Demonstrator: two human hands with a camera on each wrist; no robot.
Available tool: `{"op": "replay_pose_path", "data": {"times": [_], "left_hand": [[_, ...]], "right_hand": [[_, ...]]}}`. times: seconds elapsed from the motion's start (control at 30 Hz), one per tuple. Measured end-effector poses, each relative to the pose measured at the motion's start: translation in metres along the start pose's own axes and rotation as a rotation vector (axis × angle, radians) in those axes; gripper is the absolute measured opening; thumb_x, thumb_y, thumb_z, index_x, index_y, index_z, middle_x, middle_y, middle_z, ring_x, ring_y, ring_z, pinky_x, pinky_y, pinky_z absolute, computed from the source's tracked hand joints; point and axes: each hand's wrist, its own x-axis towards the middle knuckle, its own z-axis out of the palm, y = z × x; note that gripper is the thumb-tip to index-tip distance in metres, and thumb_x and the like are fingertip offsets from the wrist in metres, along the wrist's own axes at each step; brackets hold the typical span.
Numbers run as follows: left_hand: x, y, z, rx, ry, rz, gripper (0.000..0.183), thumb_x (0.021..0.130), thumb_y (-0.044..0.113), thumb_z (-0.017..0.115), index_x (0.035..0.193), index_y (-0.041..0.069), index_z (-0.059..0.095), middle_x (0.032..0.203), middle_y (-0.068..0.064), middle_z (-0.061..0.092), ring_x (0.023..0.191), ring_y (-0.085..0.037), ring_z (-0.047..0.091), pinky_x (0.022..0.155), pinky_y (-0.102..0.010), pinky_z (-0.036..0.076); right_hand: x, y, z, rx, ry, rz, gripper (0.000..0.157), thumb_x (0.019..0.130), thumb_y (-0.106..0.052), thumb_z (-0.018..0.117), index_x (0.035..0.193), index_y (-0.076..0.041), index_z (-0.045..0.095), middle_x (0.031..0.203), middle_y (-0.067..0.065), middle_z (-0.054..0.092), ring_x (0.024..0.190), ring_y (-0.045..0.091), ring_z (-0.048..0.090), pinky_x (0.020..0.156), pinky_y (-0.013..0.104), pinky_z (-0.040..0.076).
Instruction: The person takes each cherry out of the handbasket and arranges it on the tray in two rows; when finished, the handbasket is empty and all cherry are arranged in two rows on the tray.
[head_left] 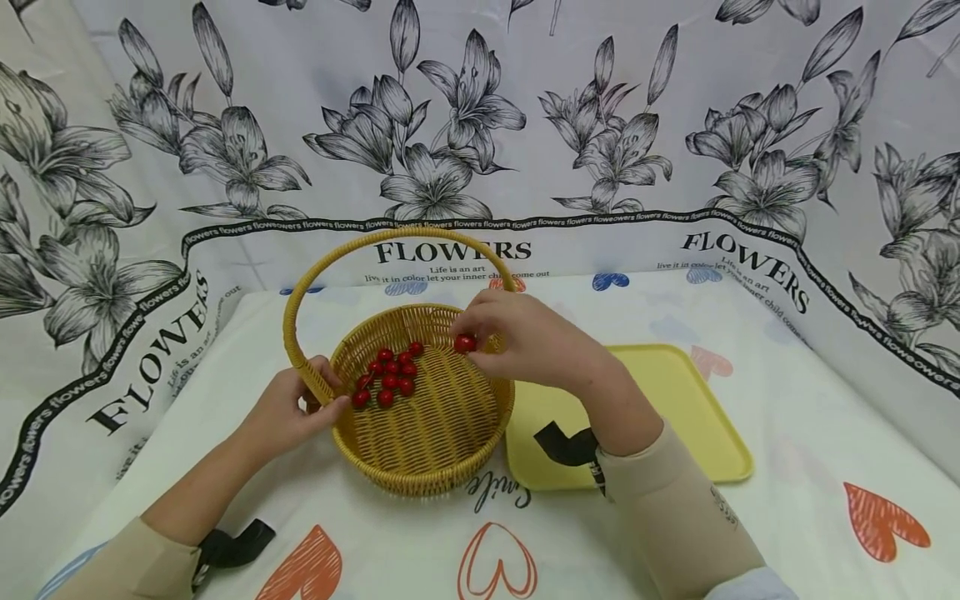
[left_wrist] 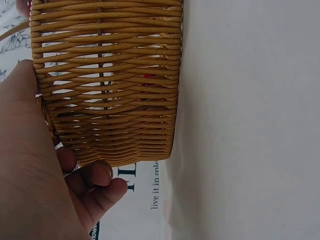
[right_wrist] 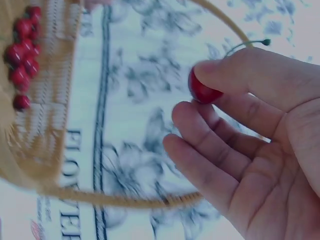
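Note:
A round wicker basket (head_left: 426, 479) with a tall arched handle stands on the cloth. Several red cherries (head_left: 389, 381) lie in its left part. My left hand (head_left: 291, 410) grips the basket's left side where the handle meets the rim; the left wrist view shows the thumb on the rim and curled fingers outside the weave. My right hand (head_left: 528, 337) is over the basket's right side, pinching one cherry (right_wrist: 204, 89) between thumb and forefinger. In the right wrist view a green stem sticks out behind the thumb, and the other fingers are loosely bent.
To the basket's right lies a yellow tray (head_left: 705, 433), partly covered by my right forearm. The white tablecloth (head_left: 600, 550) has printed hearts and lettering. Behind hangs a flower-printed curtain (head_left: 525, 192). The basket handle (head_left: 375, 237) arches up close to my right hand.

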Motion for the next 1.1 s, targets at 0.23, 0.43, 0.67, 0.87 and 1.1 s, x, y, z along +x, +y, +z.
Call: {"op": "replay_pose_path", "data": {"times": [0.23,0.43,0.67,0.87,1.1], "left_hand": [[-0.002,0.000,0.000,0.002,0.006,0.031,0.024,0.083,-0.001,0.074,0.095,0.016,0.062,0.078,0.009,0.062,0.058,-0.006,0.052,0.050,-0.023,0.046],[-0.004,-0.001,0.002,0.013,0.024,0.017,0.027,0.082,-0.001,0.076,0.095,0.017,0.062,0.079,0.009,0.062,0.060,-0.007,0.053,0.050,-0.024,0.047],[-0.002,-0.002,0.003,0.013,0.026,0.017,0.027,0.082,-0.002,0.075,0.095,0.017,0.061,0.078,0.008,0.061,0.060,-0.008,0.052,0.051,-0.023,0.046],[0.000,-0.001,0.002,0.018,0.022,0.010,0.026,0.083,-0.001,0.075,0.094,0.017,0.061,0.078,0.008,0.061,0.060,-0.008,0.053,0.051,-0.023,0.046],[0.000,-0.001,0.002,0.011,0.025,0.008,0.025,0.082,-0.003,0.075,0.094,0.015,0.061,0.078,0.008,0.062,0.059,-0.008,0.052,0.051,-0.023,0.046]], "right_hand": [[-0.021,0.014,-0.030,0.100,0.031,0.185,0.026,0.094,-0.006,0.071,0.120,-0.010,0.072,0.112,-0.003,0.068,0.094,0.014,0.067,0.078,0.034,0.056],[-0.030,0.040,-0.045,0.051,0.067,0.351,0.033,0.094,-0.008,0.072,0.127,-0.009,0.070,0.110,0.001,0.072,0.101,0.017,0.067,0.088,0.042,0.053],[-0.033,0.088,-0.043,0.034,0.057,0.523,0.031,0.092,-0.011,0.076,0.122,-0.005,0.069,0.102,0.006,0.073,0.094,0.023,0.066,0.089,0.045,0.051],[-0.040,0.127,-0.030,0.062,0.031,0.594,0.029,0.092,-0.012,0.076,0.120,-0.007,0.071,0.107,0.008,0.070,0.099,0.026,0.064,0.088,0.045,0.051],[-0.046,0.161,-0.012,0.101,-0.047,0.650,0.027,0.090,-0.009,0.076,0.115,-0.002,0.072,0.106,0.010,0.071,0.101,0.027,0.064,0.091,0.043,0.051]]}}
